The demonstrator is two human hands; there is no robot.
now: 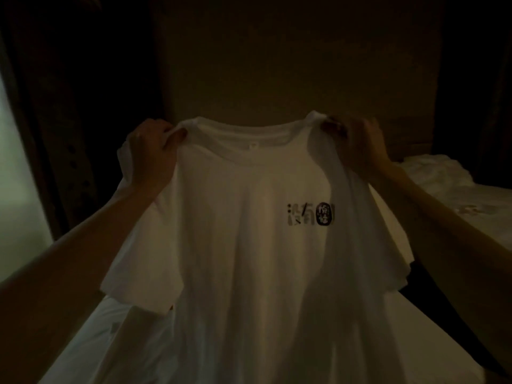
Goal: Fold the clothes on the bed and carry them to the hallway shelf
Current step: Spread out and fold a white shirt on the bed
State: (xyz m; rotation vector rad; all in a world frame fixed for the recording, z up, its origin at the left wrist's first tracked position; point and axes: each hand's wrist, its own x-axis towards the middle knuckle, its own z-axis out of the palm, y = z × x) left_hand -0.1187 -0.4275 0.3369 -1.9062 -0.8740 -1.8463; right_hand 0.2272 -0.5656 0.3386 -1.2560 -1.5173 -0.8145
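Observation:
A white T-shirt (249, 245) with a small black print on its chest hangs spread out in front of me, front side facing me. My left hand (152, 153) grips its left shoulder beside the collar. My right hand (357, 145) pinches the right shoulder at the same height. Both sleeves hang loose below my hands. The shirt's lower part drapes down onto the bed (91, 336), which has a white sheet. The room is dim.
More white cloth lies rumpled on the bed at the right (454, 187). A dark padded headboard wall (277, 65) stands behind the shirt. A dark curtain (63, 120) and a bright window strip (16, 189) are at the left.

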